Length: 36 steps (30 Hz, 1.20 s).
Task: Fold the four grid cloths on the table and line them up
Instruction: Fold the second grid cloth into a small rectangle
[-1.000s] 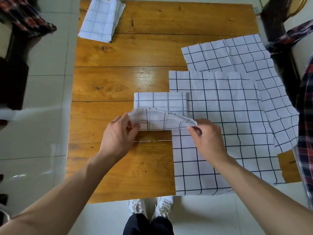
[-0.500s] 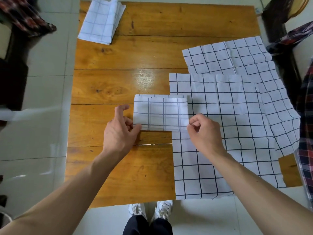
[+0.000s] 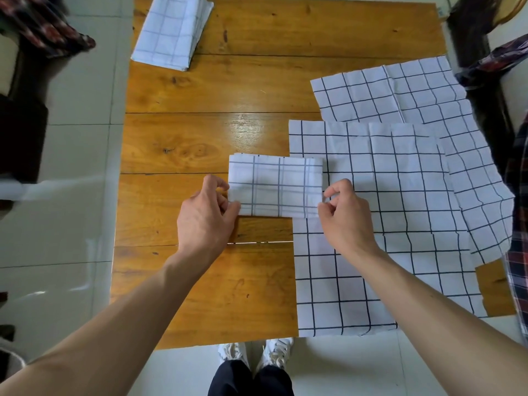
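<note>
A small folded grid cloth (image 3: pixel 275 187) lies flat at the middle of the wooden table (image 3: pixel 200 138), its right edge overlapping a large unfolded grid cloth (image 3: pixel 371 224). My left hand (image 3: pixel 207 218) pinches the folded cloth's lower left corner, thumb on top. My right hand (image 3: pixel 345 215) pinches its lower right edge with curled fingers. A second unfolded grid cloth (image 3: pixel 400 92) lies behind at the far right, partly under the nearer one. Another folded grid cloth (image 3: pixel 171 32) sits at the table's far left corner.
The near unfolded cloth hangs over the table's front edge. Plaid fabric lies on furniture at the far left (image 3: pixel 45 27) and along the right edge (image 3: pixel 520 224). A dark chair (image 3: pixel 471 38) stands at the far right corner. My shoes (image 3: pixel 257 350) show below the table's front edge.
The raised near half of the small cloth has come down over the far half, so it now lies flat. Both hands have stayed at its lower corners.
</note>
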{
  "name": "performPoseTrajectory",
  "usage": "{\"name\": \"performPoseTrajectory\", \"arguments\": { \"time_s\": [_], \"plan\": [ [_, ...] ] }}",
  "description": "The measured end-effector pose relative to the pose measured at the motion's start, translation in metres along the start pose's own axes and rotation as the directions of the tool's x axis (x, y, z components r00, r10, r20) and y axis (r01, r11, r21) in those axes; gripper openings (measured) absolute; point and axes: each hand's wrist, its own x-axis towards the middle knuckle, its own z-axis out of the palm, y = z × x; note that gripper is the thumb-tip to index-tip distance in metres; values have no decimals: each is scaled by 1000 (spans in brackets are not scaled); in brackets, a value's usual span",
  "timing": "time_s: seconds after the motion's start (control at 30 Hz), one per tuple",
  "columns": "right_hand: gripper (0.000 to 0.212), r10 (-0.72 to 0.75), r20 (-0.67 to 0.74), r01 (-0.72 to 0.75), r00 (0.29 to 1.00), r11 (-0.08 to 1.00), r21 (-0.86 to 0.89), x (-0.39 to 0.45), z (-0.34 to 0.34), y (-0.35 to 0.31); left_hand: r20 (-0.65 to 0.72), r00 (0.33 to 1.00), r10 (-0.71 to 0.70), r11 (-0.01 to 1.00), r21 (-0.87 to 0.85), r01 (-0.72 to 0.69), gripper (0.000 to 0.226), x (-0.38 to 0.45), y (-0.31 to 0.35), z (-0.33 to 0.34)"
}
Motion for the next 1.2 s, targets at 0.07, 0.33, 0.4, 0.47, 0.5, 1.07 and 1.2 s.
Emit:
{"name": "performPoseTrajectory", "arguments": {
  "time_s": [0.07,0.33,0.4,0.47,0.5,1.07,1.2],
  "plan": [
    [12,-6,-22,6,1000,1000,-6,0,0,-2,0,999,36,998,43,-36,20,0,-2,1],
    [17,-154,-100,148,983,987,-56,-6,3,0,-13,967,255,946,211,-247,13,-4,-11,5],
    [20,-296,-130,266,946,941,-209,-9,2,0,7,942,337,904,278,-325,19,-4,-14,6],
    [31,-395,-87,360,914,892,-274,-12,2,-6,20,923,384,868,332,-368,23,-3,-16,7],
    [37,-425,-43,400,904,877,-267,-14,3,-10,19,920,391,861,344,-373,24,-3,-17,7],
    [73,-336,380,485,862,764,-425,11,26,-10,33,943,332,889,321,-325,17,-3,-7,5],
    [75,-310,391,472,867,765,-439,20,17,-1,51,952,302,894,332,-302,12,-3,-7,5]
  ]
}}
